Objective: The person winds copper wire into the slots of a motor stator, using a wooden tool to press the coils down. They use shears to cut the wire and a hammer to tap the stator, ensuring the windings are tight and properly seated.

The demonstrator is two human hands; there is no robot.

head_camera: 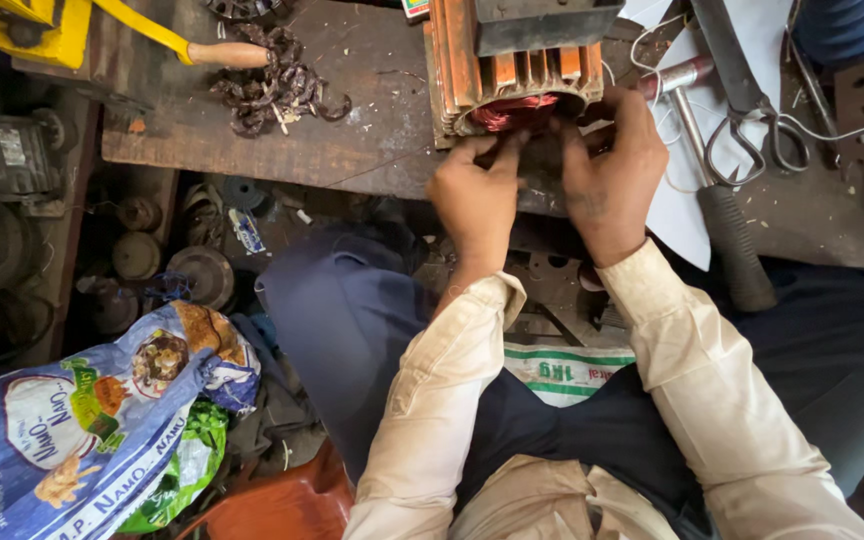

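An orange finned motor housing (pixel 512 62) lies on a worn wooden bench (pixel 352 100), its open end toward me with red copper windings (pixel 510 110) showing inside. My left hand (pixel 474 205) has its fingers bent at the lower rim of the opening, touching the windings. My right hand (pixel 610 180) grips the right side of the same rim, fingers curled over the edge. Both arms wear cream sleeves above dark trousers.
Scissors (pixel 752 130) and a hammer (pixel 717 200) lie on white paper to the right. A pile of dark metal scraps (pixel 272 85) and a yellow-handled tool (pixel 152 30) sit at left. Printed sacks (pixel 82 430) and round metal parts (pixel 197 275) crowd the floor below.
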